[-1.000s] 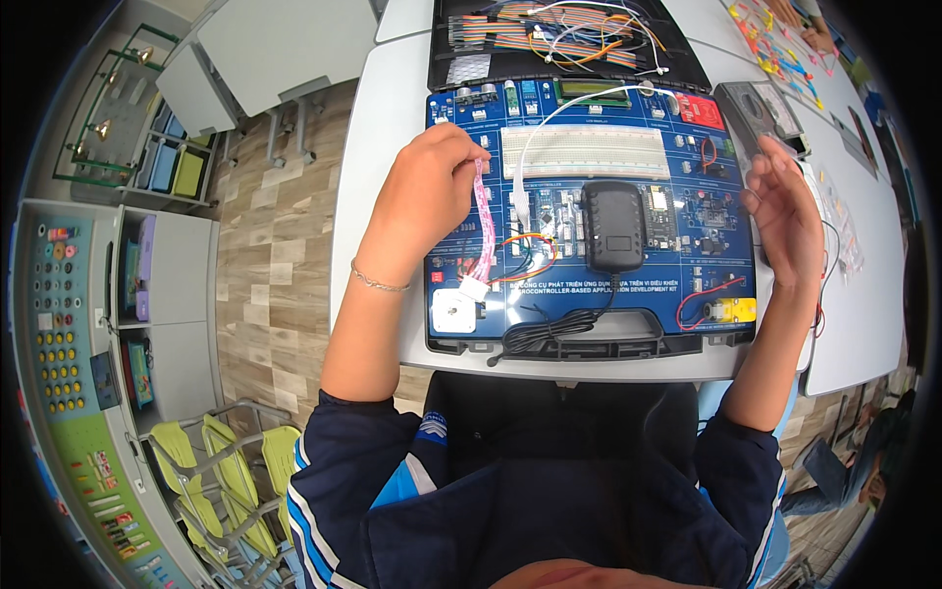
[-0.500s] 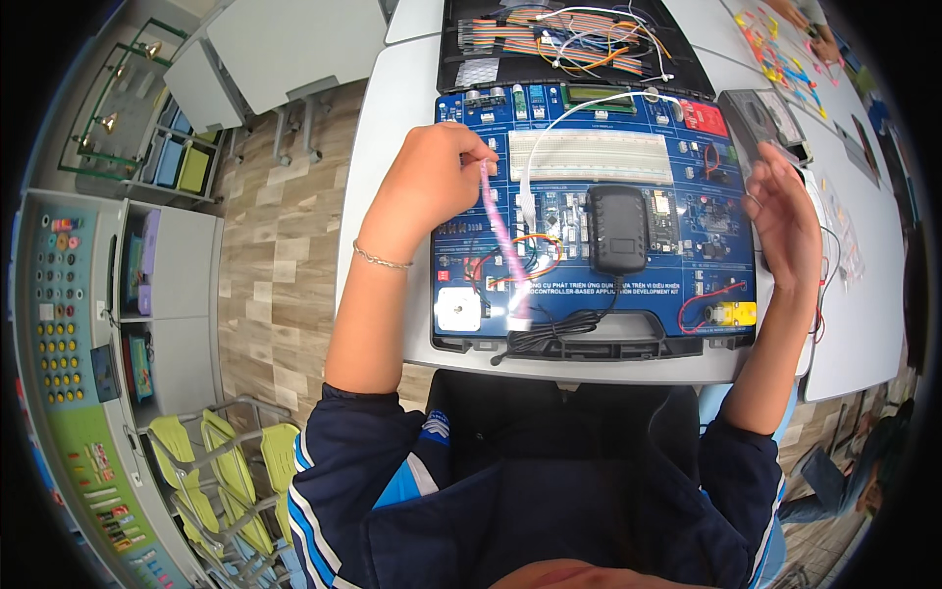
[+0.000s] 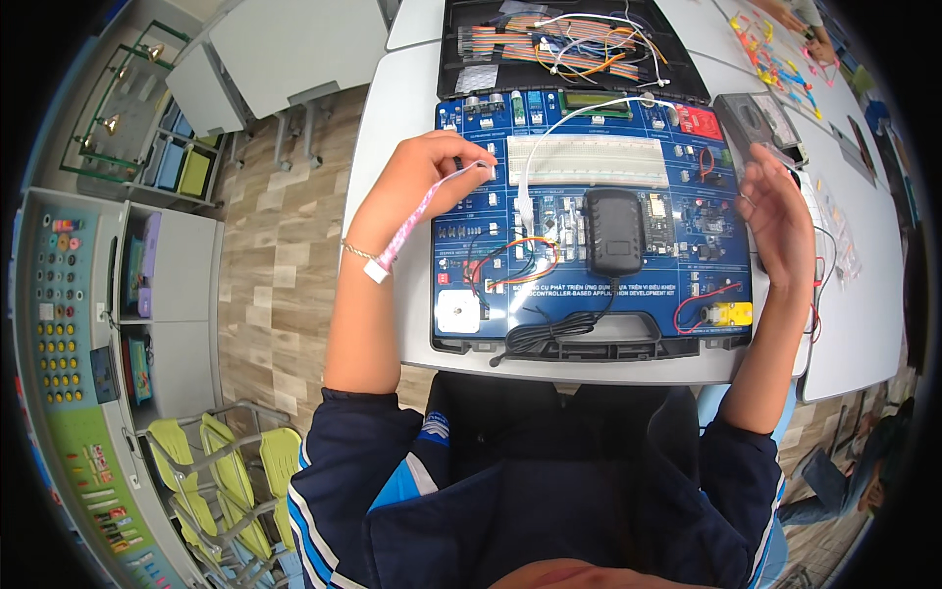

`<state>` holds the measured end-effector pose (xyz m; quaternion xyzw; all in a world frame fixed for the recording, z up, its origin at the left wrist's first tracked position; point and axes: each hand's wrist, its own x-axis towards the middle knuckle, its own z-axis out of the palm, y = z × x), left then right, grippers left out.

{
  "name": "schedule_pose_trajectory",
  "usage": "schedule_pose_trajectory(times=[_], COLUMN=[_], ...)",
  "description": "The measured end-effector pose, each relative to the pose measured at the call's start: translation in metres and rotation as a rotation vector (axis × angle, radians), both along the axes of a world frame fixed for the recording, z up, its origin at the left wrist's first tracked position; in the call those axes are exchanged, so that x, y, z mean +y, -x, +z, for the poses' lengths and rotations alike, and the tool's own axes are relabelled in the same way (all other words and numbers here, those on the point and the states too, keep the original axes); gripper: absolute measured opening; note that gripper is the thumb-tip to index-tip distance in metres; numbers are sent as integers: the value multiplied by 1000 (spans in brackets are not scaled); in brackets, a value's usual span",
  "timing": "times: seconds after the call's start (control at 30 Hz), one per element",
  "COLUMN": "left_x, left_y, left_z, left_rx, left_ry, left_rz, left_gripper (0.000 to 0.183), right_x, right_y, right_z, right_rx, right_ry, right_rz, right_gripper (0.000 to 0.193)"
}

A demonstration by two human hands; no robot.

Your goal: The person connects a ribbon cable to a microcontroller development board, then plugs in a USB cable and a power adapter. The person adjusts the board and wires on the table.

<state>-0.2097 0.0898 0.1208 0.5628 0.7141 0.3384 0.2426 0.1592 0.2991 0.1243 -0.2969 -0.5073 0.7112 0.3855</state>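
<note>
My left hand [image 3: 420, 185] is closed in a pinch on one end of a pink-and-white cable [image 3: 412, 224], at the left edge of a blue electronics kit board [image 3: 638, 319]. The cable hangs back over my wrist, and its white plug [image 3: 376, 270] lies by my bracelet. Whether the pinched end sits in a socket cannot be made out. My right hand [image 3: 780, 216] is raised over the board's right edge, fingers loosely bent and apart, holding nothing. Between the hands are a white breadboard [image 3: 589, 160], a black power adapter [image 3: 614, 233] and a white cable [image 3: 533, 147].
Behind the board, the black case lid [image 3: 453, 74] holds ribbon wires [image 3: 500, 41]. A grey multimeter [image 3: 743, 120] stands past the right edge. A coiled black cord [image 3: 549, 331] lies at the front by the case handle [image 3: 628, 334]. Another person's hand [image 3: 820, 47] is at the far right.
The cable's loose end has swung from over the board to the left, across my left wrist. My left hand has turned slightly and stays near the board's left edge. The right hand barely shifts.
</note>
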Motion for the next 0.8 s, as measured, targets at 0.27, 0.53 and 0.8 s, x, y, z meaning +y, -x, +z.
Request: schedule_pose_trajectory(times=[0.27,0.53,0.8], left_x=[1,3,8], left_y=[18,14,5], left_z=[-16,-15,-6], left_rx=[-7,-40,-181], left_ry=[-123,-91,88], left_rz=[-91,-48,207], left_gripper=[14,15,16], right_x=[1,2,0], right_y=[-4,-7,-3], right_z=[-3,-3,-5], right_rx=[-6,-3,-17], right_ry=[-26,-33,-34], right_rz=[28,58,65], right_gripper=[43,43,43])
